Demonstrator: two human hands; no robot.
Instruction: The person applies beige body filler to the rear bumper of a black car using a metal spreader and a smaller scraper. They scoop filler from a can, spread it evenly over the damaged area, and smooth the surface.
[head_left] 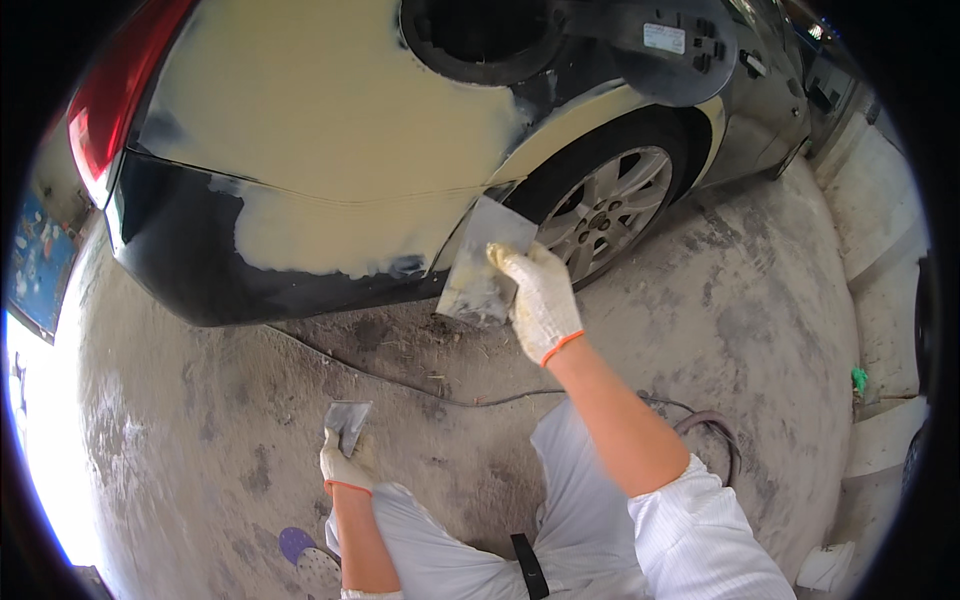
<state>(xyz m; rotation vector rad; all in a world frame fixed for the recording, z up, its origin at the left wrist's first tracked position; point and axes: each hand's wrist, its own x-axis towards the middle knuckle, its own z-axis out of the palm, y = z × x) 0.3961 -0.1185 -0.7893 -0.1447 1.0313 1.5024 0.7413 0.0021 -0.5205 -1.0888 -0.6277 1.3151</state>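
My right hand (545,300), in a white work glove with an orange cuff, grips a flat grey rectangular putty spreader (492,232). Smears of filler mark its lower end. The spreader is beside the rear wheel arch; whether it touches the car cannot be made out. Lower left, my gloved left hand (343,464) is closed round a smaller grey metal scraper (348,418), held low over the floor near my knee. Pale yellow filler (340,120) covers much of the dark car's rear quarter panel and part of the bumper (180,230).
The wheel (600,220) stands right of my spreader, below the open fuel flap (680,50). A red tail light (115,100) is at upper left. Across the concrete floor runs a dark hose (480,403). Round sanding discs (297,545) lie by my left forearm.
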